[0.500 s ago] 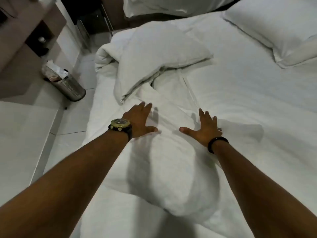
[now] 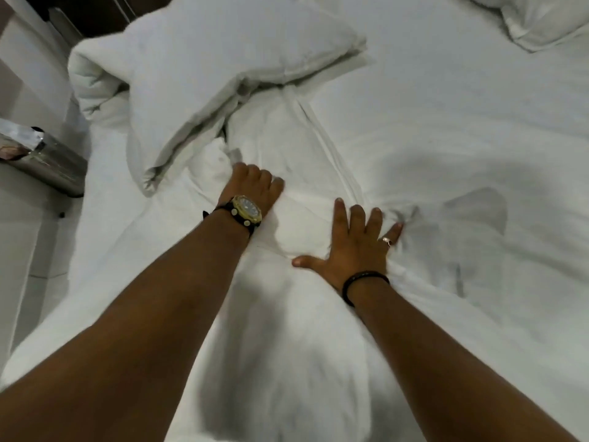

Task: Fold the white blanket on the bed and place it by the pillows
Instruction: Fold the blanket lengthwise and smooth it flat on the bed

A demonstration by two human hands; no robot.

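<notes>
Left hand (image 2: 255,183) slid forward, curled into blanket (image 2: 287,314); right hand (image 2: 353,244) flat.

Bedroom, white-sheeted bed (image 2: 446,129), pillows (image 2: 541,23), metal bin (image 2: 54,167)

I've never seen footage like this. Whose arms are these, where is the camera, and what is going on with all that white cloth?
There is no machine here. A person wears a wide-angle camera on the head, looking forward and down, so you see their own two bare arms reaching out.

The left hand, with a gold watch on its wrist, has its fingers curled down into the white blanket; whether it grips the cloth I cannot tell. The right hand, with a ring and a dark wristband, lies flat and open on the blanket.

The blanket sits bunched and unfolded on the bed. A pillow shows at the top right corner. On the floor at left stands a metal bin.
</notes>
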